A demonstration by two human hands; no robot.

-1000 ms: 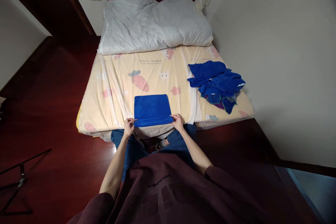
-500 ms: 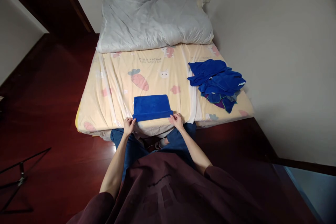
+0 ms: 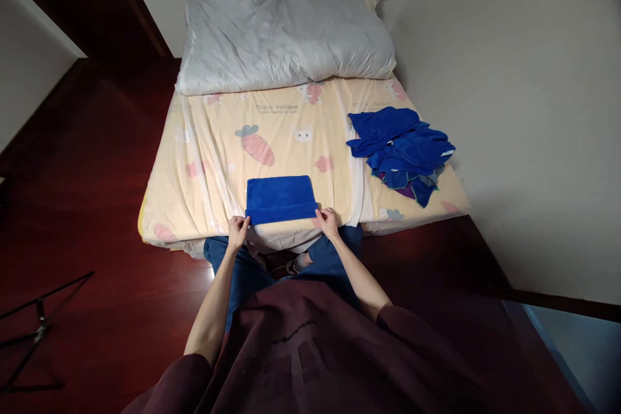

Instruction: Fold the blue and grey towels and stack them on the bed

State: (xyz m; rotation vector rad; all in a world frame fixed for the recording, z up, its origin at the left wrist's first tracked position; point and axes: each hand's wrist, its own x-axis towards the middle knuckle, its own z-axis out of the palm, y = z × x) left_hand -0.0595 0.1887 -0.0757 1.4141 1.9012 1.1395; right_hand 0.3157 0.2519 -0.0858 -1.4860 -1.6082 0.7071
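Our folded blue towel (image 3: pixel 281 197) sits at the bed's (image 3: pixel 204 168) near edge, long axis 9-to-3, at 12 from both hands. Left hand (image 3: pixel 237 230) pinches its near-left corner, right hand (image 3: pixel 328 222) the near-right.

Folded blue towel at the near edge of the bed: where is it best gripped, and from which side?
Probably at its two near corners, coming from the near side: the folded blue towel lies flat with its thick folded edge toward the person, and the left hand and right hand sit at those corners.
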